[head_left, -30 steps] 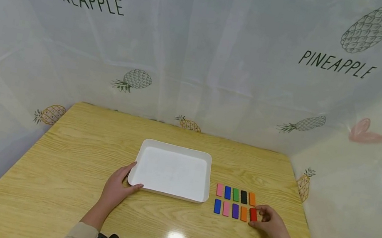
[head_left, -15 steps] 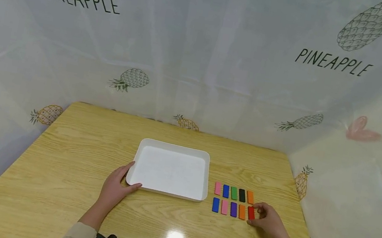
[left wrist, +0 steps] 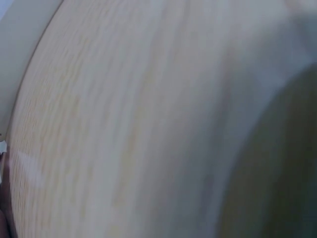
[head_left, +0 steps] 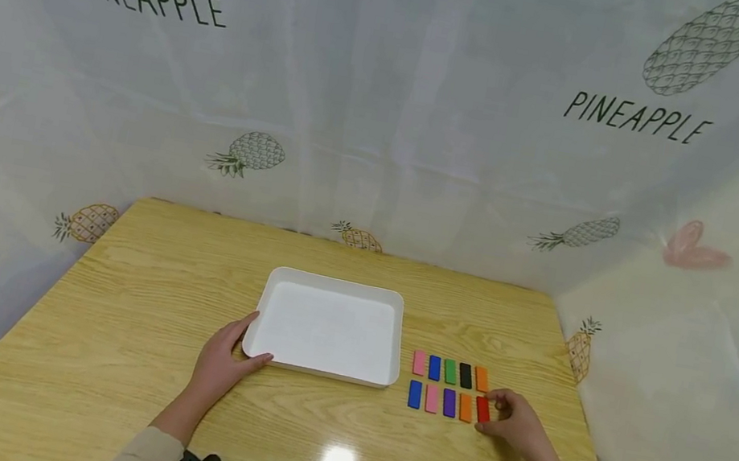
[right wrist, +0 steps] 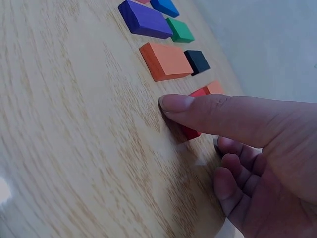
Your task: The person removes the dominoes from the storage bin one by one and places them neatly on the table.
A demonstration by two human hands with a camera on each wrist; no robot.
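In the head view my left hand holds the front left corner of a shallow white tray, its thumb along the front wall and fingers at the left side. My right hand is at the right end of two rows of small coloured blocks. Its thumb and forefinger pinch the red block at its near and far ends. In the right wrist view the thumb lies across the red block, with the other fingers curled behind. An orange block sits just beside it.
Pink, green, black, purple and blue blocks lie on the wooden table right of the tray. A pineapple-print curtain rises behind the table. The left wrist view is mostly blurred wood grain.
The head view has shifted slightly, so everything sits a little further left in it. Both hands keep their places at the tray and the red block.
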